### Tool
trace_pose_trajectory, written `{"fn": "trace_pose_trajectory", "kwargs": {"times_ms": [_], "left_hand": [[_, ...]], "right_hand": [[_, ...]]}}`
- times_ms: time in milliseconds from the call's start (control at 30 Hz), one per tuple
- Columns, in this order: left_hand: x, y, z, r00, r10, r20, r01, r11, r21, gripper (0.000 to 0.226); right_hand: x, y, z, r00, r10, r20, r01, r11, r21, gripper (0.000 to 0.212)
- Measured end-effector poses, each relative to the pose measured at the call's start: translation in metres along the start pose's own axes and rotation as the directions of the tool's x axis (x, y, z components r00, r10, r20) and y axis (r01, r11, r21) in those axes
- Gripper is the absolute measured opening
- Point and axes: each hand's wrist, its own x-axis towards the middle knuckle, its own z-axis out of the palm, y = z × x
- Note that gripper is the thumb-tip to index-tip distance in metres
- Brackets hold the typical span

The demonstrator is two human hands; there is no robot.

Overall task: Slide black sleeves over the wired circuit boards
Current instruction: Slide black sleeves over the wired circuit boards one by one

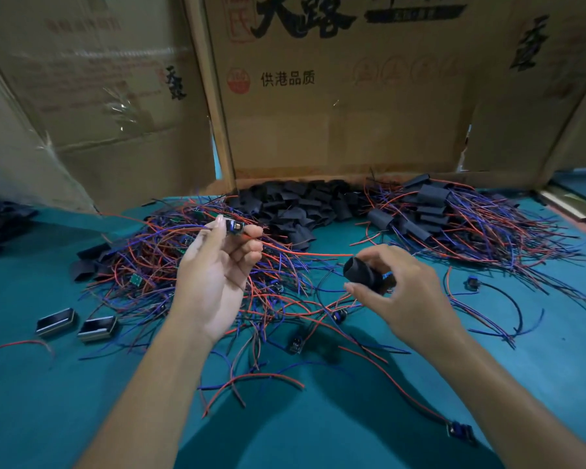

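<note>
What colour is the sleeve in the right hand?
Black. The head view shows the sleeve held in the right hand.

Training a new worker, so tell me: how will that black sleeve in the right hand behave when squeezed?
The black tubular sleeve likely deforms easily: its mouth gapes round in the right hand, while the piled black sleeves lie flat. It probably weighs little, being held by fingertips alone.

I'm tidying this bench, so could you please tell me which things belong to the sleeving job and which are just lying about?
Job: circuit board in left hand; black sleeve in right hand; sleeve pile; wired boards heap.
Lying about: two metal cases; cardboard boxes.
</note>
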Motion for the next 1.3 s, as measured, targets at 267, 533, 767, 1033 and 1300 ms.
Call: {"fn": "trace_pose_trajectory", "kwargs": {"times_ms": [267,533,767,1033,1300], "left_hand": [[-0.008,-0.003,0.009,0.988,0.072,0.137,-0.091,0.986,0.141,0.014],[-0.015,-0.025,0.016,0.997,0.012,0.083,-0.033,0.967,0.253,0.014],[-0.023,-0.050,0.027,0.994,-0.069,0.083,0.034,0.930,0.366,0.010],[-0.034,-0.075,0.032,0.984,-0.180,-0.011,0.178,0.957,0.228,0.012],[-0.033,-0.070,0.032,1.000,0.015,-0.022,-0.004,0.896,0.443,0.021]], "right_hand": [[-0.005,-0.021,-0.009,0.964,-0.142,-0.224,0.142,0.990,-0.013,0.028],[0.006,-0.014,-0.044,0.942,-0.012,-0.336,0.016,1.000,0.009,0.027],[-0.003,-0.029,-0.026,0.977,-0.195,-0.082,0.198,0.980,0.034,0.036],[-0.016,-0.032,0.009,0.958,-0.263,0.111,0.270,0.961,-0.055,0.038],[-0.022,-0.035,0.017,0.979,-0.191,0.072,0.196,0.978,-0.066,0.031]]}}
